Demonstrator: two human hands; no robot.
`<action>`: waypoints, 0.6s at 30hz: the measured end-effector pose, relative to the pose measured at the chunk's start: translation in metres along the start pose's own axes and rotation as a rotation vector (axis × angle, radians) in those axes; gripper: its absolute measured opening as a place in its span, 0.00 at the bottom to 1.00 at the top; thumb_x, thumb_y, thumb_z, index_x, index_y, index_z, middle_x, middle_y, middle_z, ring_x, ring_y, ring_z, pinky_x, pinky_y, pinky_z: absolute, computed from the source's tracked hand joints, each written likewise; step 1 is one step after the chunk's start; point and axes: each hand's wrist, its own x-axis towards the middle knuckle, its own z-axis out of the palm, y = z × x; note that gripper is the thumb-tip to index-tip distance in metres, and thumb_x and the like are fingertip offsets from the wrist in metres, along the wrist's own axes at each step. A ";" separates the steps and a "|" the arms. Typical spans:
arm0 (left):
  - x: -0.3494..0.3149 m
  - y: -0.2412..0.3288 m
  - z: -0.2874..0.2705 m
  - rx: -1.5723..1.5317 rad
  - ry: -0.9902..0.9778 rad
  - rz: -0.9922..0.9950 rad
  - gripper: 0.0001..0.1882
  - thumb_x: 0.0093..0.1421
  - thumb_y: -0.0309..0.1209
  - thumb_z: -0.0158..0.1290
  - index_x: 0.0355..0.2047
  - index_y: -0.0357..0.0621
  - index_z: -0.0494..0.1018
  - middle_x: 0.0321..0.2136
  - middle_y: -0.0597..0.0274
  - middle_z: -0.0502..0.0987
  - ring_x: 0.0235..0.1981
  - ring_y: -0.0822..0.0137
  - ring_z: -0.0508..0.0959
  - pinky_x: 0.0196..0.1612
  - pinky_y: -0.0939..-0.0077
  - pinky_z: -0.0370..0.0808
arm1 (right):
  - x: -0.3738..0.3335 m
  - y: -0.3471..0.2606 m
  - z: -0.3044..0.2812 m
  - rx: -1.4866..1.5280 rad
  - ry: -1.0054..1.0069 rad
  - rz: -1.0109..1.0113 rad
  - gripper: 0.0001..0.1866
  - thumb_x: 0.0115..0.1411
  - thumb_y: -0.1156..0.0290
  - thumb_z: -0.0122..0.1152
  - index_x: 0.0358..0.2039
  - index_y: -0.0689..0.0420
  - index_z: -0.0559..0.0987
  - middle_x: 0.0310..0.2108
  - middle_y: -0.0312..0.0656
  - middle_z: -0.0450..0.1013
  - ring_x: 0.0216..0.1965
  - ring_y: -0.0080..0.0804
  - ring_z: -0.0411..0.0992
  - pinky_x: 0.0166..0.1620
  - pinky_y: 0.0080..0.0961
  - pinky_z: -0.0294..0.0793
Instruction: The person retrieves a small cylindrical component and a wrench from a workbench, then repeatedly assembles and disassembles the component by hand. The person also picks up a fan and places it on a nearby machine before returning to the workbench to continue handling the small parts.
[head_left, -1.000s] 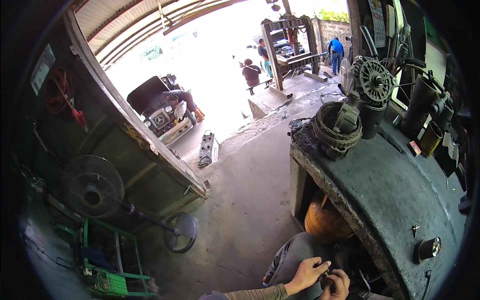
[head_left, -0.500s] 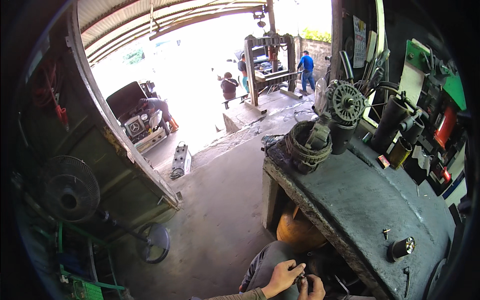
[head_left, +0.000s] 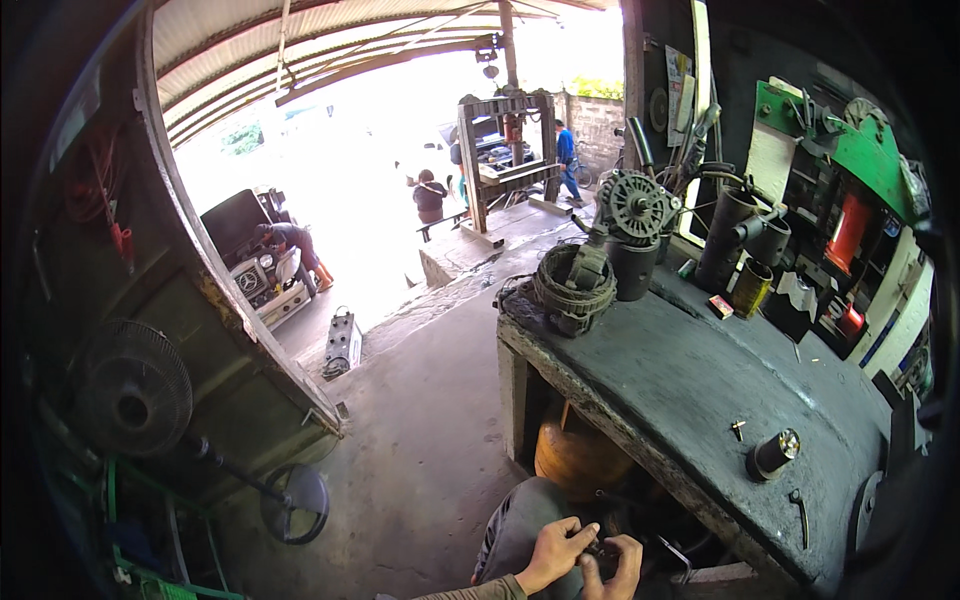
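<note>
Over my lap, my left hand [head_left: 553, 555] pinches a small dark part [head_left: 596, 548], its kind too small and shaded to make out. My right hand [head_left: 618, 568] has its thumb and fingers closed on the other side of that part. Beside them, on the dark workbench [head_left: 690, 370], stands a short black cylinder [head_left: 765, 462] with a shiny metal end. A small brass-coloured fitting [head_left: 738, 430] lies just behind it, and a small wrench [head_left: 799, 517] in front of it.
An alternator [head_left: 638, 205] and a bucket-like container [head_left: 574, 290] crowd the bench's far end, near tool-filled cylinders [head_left: 728, 235]. Under the bench sits a rounded orange object [head_left: 575, 455]. A pedestal fan [head_left: 135, 385] stands at left. Outside, people work near a car [head_left: 262, 275] and a press frame [head_left: 508, 150].
The view has swung a little to the right, so the surroundings sit further left. My hands stay together at the small part, with the right fingers slightly shifted. The person in blue outside has turned.
</note>
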 end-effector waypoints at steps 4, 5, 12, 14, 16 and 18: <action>-0.004 0.002 0.004 -0.024 -0.012 0.028 0.20 0.68 0.37 0.60 0.22 0.39 0.72 0.22 0.65 0.79 0.20 0.81 0.72 0.22 0.81 0.67 | -0.008 -0.002 -0.006 0.015 -0.076 0.101 0.10 0.65 0.74 0.63 0.46 0.60 0.79 0.42 0.51 0.76 0.39 0.48 0.78 0.43 0.35 0.78; -0.005 0.003 0.005 -0.017 -0.010 0.012 0.20 0.68 0.37 0.60 0.22 0.39 0.72 0.22 0.65 0.79 0.20 0.81 0.72 0.22 0.81 0.68 | -0.009 -0.002 -0.007 -0.001 -0.087 0.038 0.10 0.65 0.74 0.63 0.46 0.60 0.79 0.42 0.51 0.76 0.39 0.48 0.78 0.43 0.35 0.78; -0.011 0.018 0.007 0.037 0.009 0.043 0.19 0.69 0.36 0.59 0.22 0.39 0.74 0.21 0.64 0.79 0.21 0.80 0.74 0.22 0.81 0.70 | -0.013 0.019 0.001 0.013 -0.077 0.136 0.13 0.58 0.81 0.63 0.45 0.62 0.79 0.41 0.49 0.75 0.44 0.44 0.77 0.40 0.34 0.78; -0.013 0.022 0.008 0.072 0.014 0.117 0.18 0.69 0.36 0.59 0.23 0.39 0.76 0.21 0.65 0.78 0.22 0.81 0.72 0.24 0.80 0.69 | -0.013 0.026 0.000 -0.025 -0.122 0.093 0.16 0.56 0.84 0.62 0.46 0.61 0.78 0.44 0.50 0.74 0.47 0.48 0.76 0.40 0.35 0.77; -0.013 0.025 0.009 0.052 0.000 0.109 0.17 0.68 0.34 0.59 0.23 0.39 0.76 0.21 0.68 0.77 0.24 0.82 0.71 0.25 0.80 0.68 | -0.012 0.030 -0.003 -0.055 -0.086 -0.079 0.16 0.57 0.83 0.63 0.47 0.62 0.77 0.46 0.51 0.73 0.46 0.49 0.76 0.42 0.36 0.77; -0.011 0.027 0.012 0.095 0.040 0.199 0.19 0.67 0.32 0.60 0.19 0.41 0.72 0.18 0.69 0.75 0.22 0.83 0.67 0.23 0.80 0.65 | -0.011 0.031 -0.007 0.005 -0.043 -0.133 0.17 0.58 0.80 0.65 0.48 0.62 0.77 0.47 0.51 0.73 0.44 0.48 0.77 0.43 0.35 0.77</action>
